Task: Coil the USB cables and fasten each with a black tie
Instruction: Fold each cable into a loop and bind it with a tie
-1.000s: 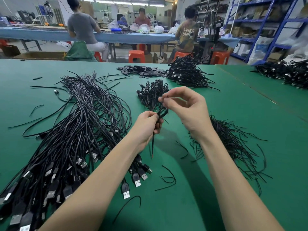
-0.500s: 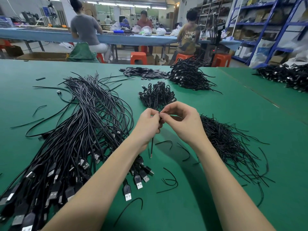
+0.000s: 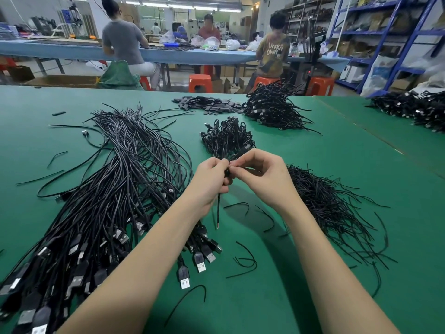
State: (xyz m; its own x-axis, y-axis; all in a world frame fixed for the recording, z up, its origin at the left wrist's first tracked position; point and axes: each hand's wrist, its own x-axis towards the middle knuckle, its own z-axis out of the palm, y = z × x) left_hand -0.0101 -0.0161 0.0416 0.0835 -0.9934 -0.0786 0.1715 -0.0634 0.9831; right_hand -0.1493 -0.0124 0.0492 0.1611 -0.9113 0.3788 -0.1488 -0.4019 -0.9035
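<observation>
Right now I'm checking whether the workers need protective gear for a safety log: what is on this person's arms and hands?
Nothing that shows. The left hand and the right hand are bare, with no gloves, and I see no rings. Both forearms are uncovered right down to the bottom edge of the picture: no sleeves, cuffs, watch or wristband in view. The upper arms are out of frame.

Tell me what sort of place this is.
Most likely a cable assembly workshop or small factory. Big heaps of loose USB cables and coiled bundles cover a green worktable, other workers sit at a long blue bench, and blue storage racks line the wall.
</observation>
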